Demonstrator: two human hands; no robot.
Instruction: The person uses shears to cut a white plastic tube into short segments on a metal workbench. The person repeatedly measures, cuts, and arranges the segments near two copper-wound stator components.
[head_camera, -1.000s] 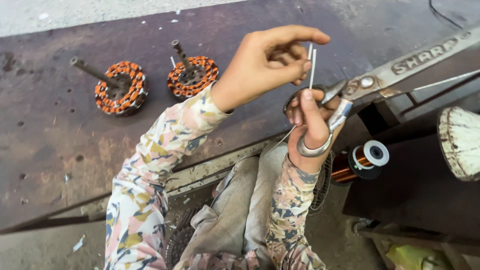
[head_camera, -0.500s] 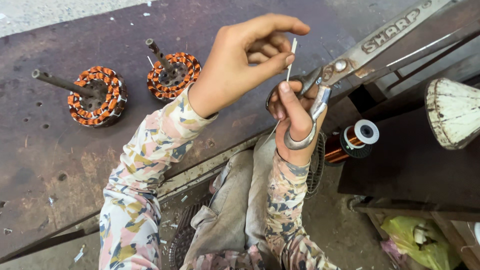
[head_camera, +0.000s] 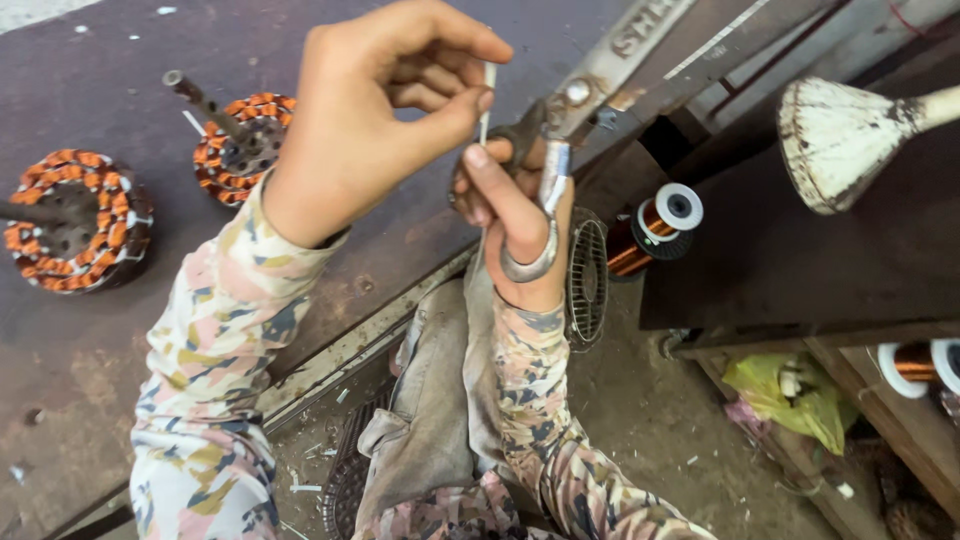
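Nearest to me, low in the view, my lap is covered by a grey cloth (head_camera: 440, 400), with patterned sleeves rising from it. My right hand (head_camera: 515, 225) is closed through the handles of a big pair of scissors (head_camera: 590, 85), thumb through the lower ring, the blades running up and away to the right. My left hand (head_camera: 375, 130) is pinched shut, thumb and forefinger gripping a thin white sleeve (head_camera: 487, 95) held upright just left of the scissors' pivot, close to the right thumb. That closeness is my worry: the sleeve is slim and sits right among my fingers, so I judge a careless close of the blades could nip a fingertip, or bite the sleeve at a slant if it tilts. The pinch is light too, so the piece could slip and drop to the littered floor (head_camera: 660, 430), where it would be hard to find among the scraps. Just right of my hands lies a copper wire spool (head_camera: 655, 225) beside a small round grille (head_camera: 587, 280). Farther left on the dark counter (head_camera: 100, 380) stand two wound stators (head_camera: 75, 230) (head_camera: 240, 145), well apart from my hands. Far right, a worn white cone (head_camera: 840, 140) juts in.
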